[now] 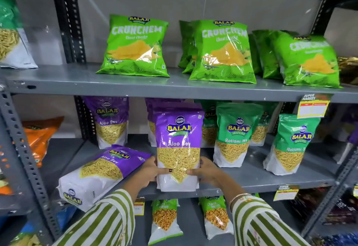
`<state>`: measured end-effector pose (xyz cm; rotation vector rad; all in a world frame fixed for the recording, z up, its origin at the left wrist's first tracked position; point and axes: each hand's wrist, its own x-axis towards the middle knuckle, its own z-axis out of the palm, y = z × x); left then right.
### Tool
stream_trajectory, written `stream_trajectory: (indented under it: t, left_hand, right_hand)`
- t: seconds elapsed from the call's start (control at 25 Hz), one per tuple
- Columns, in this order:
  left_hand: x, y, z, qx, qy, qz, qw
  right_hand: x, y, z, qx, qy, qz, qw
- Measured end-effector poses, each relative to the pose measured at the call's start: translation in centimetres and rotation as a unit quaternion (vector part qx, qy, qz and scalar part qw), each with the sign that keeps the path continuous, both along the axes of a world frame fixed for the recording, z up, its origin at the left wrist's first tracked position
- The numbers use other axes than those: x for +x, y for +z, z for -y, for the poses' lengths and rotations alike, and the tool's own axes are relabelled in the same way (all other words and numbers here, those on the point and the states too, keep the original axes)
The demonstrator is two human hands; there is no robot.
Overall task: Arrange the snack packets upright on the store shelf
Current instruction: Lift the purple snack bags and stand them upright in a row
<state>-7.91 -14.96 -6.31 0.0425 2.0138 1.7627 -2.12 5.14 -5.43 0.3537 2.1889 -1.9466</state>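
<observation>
I hold a purple Aloo Sev packet upright between both hands, my left hand clasping its lower left edge and my right hand its lower right edge, thumbs pressed onto the glossy front. The pouch is flat-bottomed plastic film, purple on top, white at the base, with a clear pointed window showing thin yellow strands. Its base sits at the front lip of the middle shelf, a smooth grey painted metal sheet. Just left of my left hand a fallen packet of the same kind lies tilted on its back, its white base hanging toward me over the shelf edge. Behind my hands more purple pouches stand upright, one rear packet up and to the left. To the right of my right hand stand green Ratlami Sev pouches, crinkled and shiny. Above my hands the upper shelf carries puffy bright green Crunchem bags leaning back against a pale wall. Perforated grey steel uprights frame the rack, and a yellow price tag hangs up and to my right. My sleeves are striped green and white cloth.
</observation>
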Motion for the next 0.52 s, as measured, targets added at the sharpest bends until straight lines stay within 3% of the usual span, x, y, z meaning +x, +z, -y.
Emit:
stream_trajectory:
  t: [0.52]
  left_hand:
    - [-3.7, -0.2, -3.1, -0.067, 0.062, -0.169, 0.981]
  right_hand:
    - [-5.7, -1.1, -2.9, 0.092, 0.000, -0.142, 0.986]
